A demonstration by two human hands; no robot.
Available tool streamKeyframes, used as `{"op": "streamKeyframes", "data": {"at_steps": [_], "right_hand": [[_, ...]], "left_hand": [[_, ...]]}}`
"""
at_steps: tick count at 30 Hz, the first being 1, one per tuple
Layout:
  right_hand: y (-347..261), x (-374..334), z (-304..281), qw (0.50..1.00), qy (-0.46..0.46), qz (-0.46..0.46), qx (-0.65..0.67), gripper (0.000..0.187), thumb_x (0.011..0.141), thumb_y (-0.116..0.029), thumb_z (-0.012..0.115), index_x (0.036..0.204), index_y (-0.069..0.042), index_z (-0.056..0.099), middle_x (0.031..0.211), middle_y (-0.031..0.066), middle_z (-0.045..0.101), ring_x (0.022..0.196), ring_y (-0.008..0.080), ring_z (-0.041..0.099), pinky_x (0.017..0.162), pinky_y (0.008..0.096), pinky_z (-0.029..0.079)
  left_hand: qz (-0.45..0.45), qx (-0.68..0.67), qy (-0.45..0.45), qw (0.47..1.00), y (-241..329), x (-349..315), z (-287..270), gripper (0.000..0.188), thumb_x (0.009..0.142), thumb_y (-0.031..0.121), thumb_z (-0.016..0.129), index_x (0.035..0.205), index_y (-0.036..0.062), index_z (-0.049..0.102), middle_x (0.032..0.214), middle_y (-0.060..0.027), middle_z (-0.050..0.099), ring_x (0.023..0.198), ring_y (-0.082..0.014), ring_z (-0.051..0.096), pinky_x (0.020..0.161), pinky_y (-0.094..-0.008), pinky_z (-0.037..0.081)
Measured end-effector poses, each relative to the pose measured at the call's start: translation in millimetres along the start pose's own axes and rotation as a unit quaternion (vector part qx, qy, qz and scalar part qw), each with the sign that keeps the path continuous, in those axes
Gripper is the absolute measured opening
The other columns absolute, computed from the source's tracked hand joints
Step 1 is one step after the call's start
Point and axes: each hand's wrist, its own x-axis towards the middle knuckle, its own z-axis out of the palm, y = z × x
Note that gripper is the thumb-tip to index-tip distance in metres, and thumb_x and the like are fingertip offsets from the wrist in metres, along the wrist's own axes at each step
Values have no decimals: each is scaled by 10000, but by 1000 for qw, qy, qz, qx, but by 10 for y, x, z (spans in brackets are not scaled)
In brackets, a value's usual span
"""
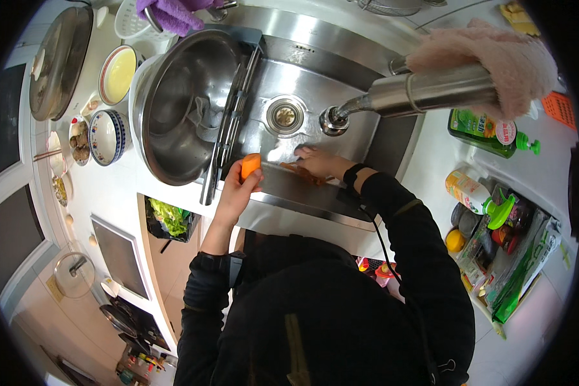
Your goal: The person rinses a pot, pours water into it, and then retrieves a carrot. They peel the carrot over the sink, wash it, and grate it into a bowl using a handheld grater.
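My left hand (238,191) is closed around a peeled orange carrot piece (251,166) held over the sink's near-left edge. Down in the steel sink (347,138) is my right hand (321,163), its fingers stretched out toward the left, low over the basin. Reddish-brown peelings (307,174) lie right beside it, along the near side; whether the fingers touch them I cannot tell. The drain (285,116) sits farther back. Water comes from the thick faucet (431,92) on the right and lands by a round metal fitting (334,121).
A large steel bowl (174,145) fills the sink's left side, against a metal rack (237,116). Patterned bowls (107,137) stand farther left. A pink towel (486,61) drapes the faucet. Green soap bottle (482,133) and spray bottle (468,190) are at right. Lettuce (168,217) lies in a drawer.
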Motion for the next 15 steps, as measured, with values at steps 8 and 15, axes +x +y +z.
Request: {"op": "streamKeyframes", "data": {"at_steps": [8,15], "right_hand": [[-94,111,80,982,-134,-106,-81,293,806,-132,519,1090,-76,557,1152,44,478,1090,227,467,886,376,426],[202,-552,-160,998,-55,-9,-35,538,688,-88,663,1188,-99,463,1188,99,425,1048,275,494,797,369,492]], "left_hand": [[10,10,8,1000,28,-97,-6,339,889,180,568,1171,28,455,986,-32,563,870,-96,566,713,-231,493],[6,8,-6,1000,-11,-76,49,320,888,178,570,1147,25,463,954,-22,551,843,-84,549,684,-222,485]]}}
